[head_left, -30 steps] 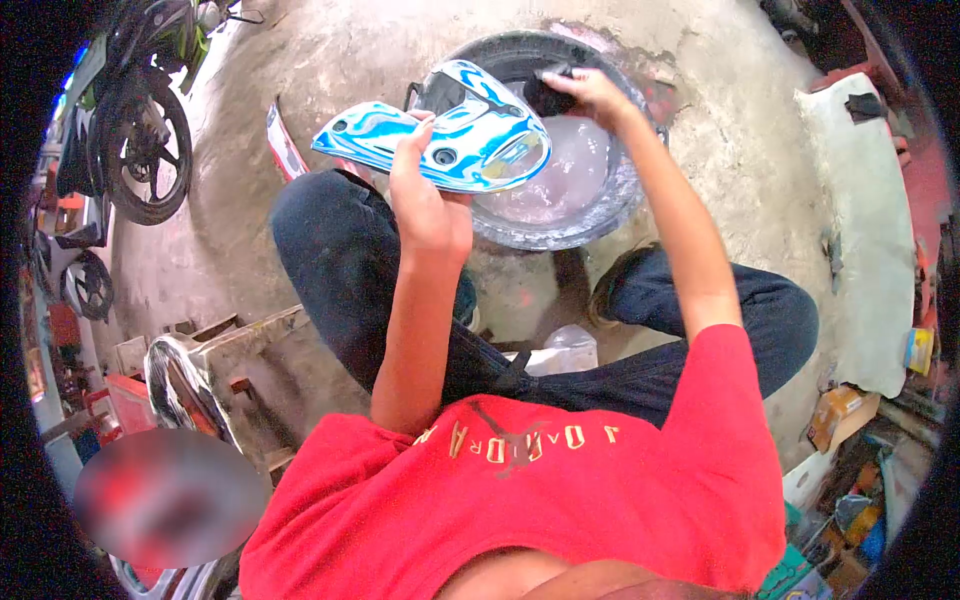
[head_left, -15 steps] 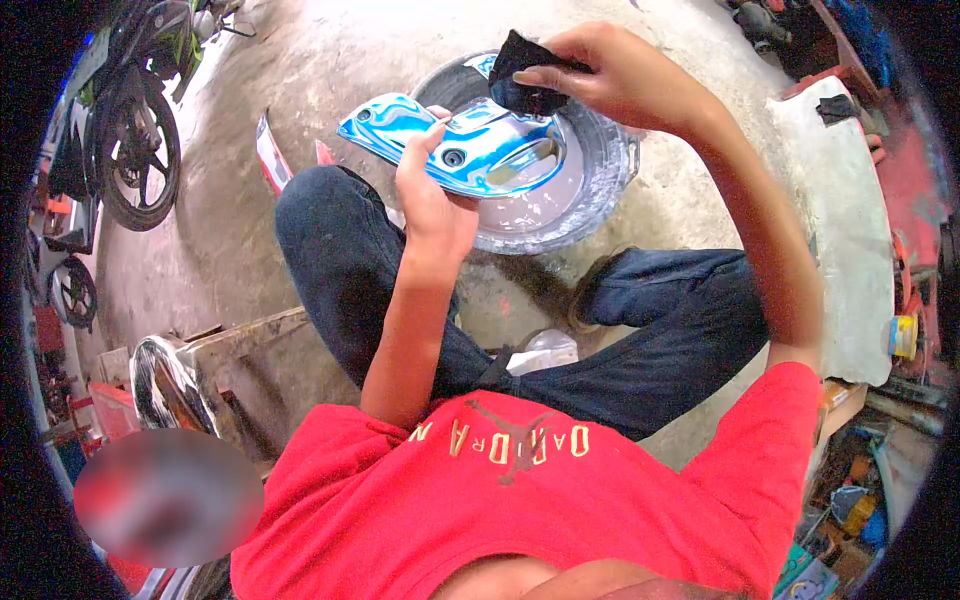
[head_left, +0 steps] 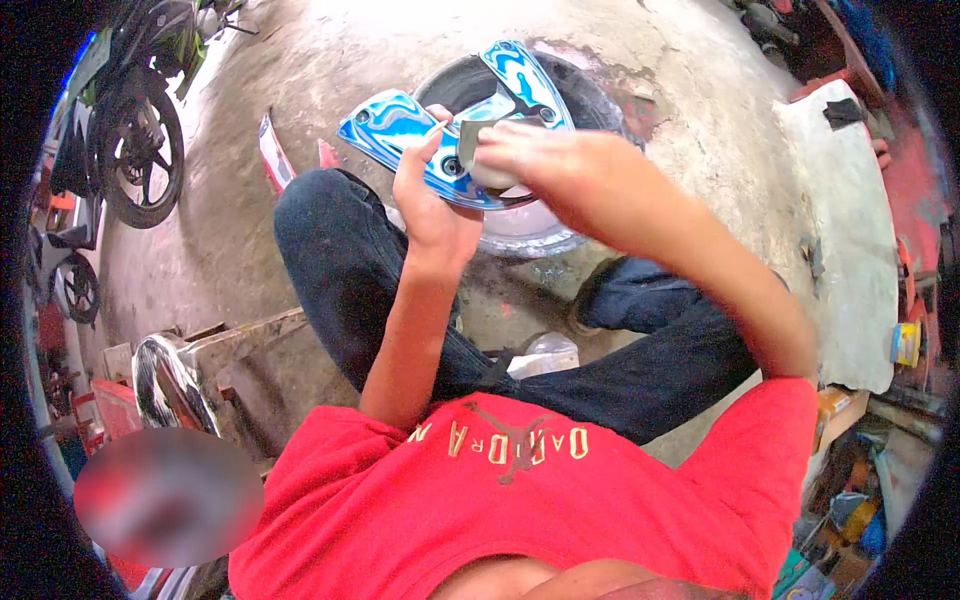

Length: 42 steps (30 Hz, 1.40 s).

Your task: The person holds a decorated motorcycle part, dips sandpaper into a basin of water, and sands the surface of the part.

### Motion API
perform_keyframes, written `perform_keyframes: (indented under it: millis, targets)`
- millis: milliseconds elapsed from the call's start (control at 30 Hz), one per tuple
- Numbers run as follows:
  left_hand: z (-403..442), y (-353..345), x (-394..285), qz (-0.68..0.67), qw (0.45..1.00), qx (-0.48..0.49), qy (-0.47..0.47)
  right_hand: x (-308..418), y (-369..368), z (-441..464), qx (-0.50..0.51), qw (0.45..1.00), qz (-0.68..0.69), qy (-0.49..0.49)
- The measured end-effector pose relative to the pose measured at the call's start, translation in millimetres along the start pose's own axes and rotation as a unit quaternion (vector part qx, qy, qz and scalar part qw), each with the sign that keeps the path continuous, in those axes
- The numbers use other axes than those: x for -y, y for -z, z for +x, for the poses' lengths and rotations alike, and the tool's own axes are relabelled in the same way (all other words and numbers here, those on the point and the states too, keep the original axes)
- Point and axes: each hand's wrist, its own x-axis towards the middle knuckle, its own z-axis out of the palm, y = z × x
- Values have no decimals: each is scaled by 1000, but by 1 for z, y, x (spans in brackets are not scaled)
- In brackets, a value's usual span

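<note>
My left hand (head_left: 432, 215) grips the lower edge of a glossy blue-and-white motorcycle fairing panel (head_left: 395, 122), thumb on its face. The panel is V-shaped, with round mounting holes, and is held above a round tub (head_left: 440, 80) of cloudy grey water. Over the panel's middle, my right hand (head_left: 535, 160) presses a sheet of sandpaper (head_left: 470, 142) to the surface; its fingers are blurred by motion. That hand and forearm hide part of the panel and the tub's right side.
A red-and-white panel piece (head_left: 272, 155) lies on the concrete floor (head_left: 290, 60) to the left. Motorcycle wheels (head_left: 140, 150) stand farther left. A pale board (head_left: 845, 240) is at the right, with a yellow can (head_left: 906, 343) beside it. A white object (head_left: 548, 355) sits between my legs.
My right hand has come down and left from above the tub onto the panel, bringing the sandpaper. The panel has turned, showing its upper arm more. My left hand keeps its hold.
</note>
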Motion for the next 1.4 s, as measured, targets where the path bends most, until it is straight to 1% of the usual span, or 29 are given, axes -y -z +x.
perform_keyframes:
  millis: [33,133,167,233,300,333,400,433,467,533,567,600,667,733,767,800,867,967,1000,1067,1100,1167,1200,1233,1267,1333,1400]
  targets:
    - [0,2,-1,14,1000,-9,-12,3,2,-3,50,998,-27,3]
    - [1,0,-1,0,999,-2,-33,-29,5,-12,19,999,-34,-36]
    - [0,-2,-2,4,999,-7,-34,-41,5,-17,28,995,-52,-83]
    - [-2,-4,-4,10,1000,10,-25,-22,3,-20,36,997,-57,-43]
    - [-3,-2,-6,23,999,31,-11,12,2,-17,55,997,-58,9]
    - [-2,-2,-6,19,999,26,-21,19,1,-15,60,996,-64,19]
    - [-1,-3,-2,10,999,14,-37,-12,1,-19,20,998,-64,-18]
    - [-4,-10,0,15,999,4,-46,-20,10,-13,60,977,109,-173]
    - [-6,-11,0,9,999,16,-36,-27,15,-11,64,981,-36,-180]
    - [-8,-12,-2,-2,999,42,-16,-19,4,-16,39,990,-37,-130]
    - [-7,-10,-2,1,999,29,-16,-11,-1,-17,6,998,-57,-40]
    - [-5,-8,-2,6,999,24,-22,2,1,-12,22,998,-47,-41]
    - [-2,-4,-2,21,999,14,-27,-5,-3,-12,-24,998,-50,-43]
    - [-3,-6,-3,13,1000,12,-20,-22,18,-8,11,981,5,-192]
    - [-4,-8,-4,14,1000,10,-15,-34,25,-7,-50,973,-34,-221]
    - [-5,-10,-4,14,1000,9,-9,-40,31,-6,-98,956,-53,-273]
    - [-5,-11,-4,16,1000,6,-15,-43,43,-4,-170,941,-76,-282]
    - [-3,-8,-2,18,1000,1,-13,-38,38,-5,-146,958,-150,-197]
    - [-3,-8,-2,20,1000,0,-10,-30,31,-5,-93,960,-136,-227]
    - [-3,-9,0,29,999,-1,-25,-30,3,-15,-64,991,16,-118]
    - [-4,-9,0,33,999,-2,-34,-21,-6,-16,-35,996,7,-79]
    - [-4,-4,-3,29,999,-19,-15,4,-13,-20,22,1000,-4,0]
    - [-3,0,-5,26,999,-27,-8,13,-12,-18,32,999,-19,23]
    - [-2,3,-9,13,1000,14,6,8,-11,-19,24,1000,-8,7]
    - [-3,3,-9,18,1000,-1,-2,-1,-9,-21,17,1000,5,-10]
    - [-4,-5,-9,24,999,-29,-16,-24,-4,-16,4,996,8,-90]
    - [-4,-3,-12,13,1000,-16,-1,-5,-7,-19,2,999,6,-50]
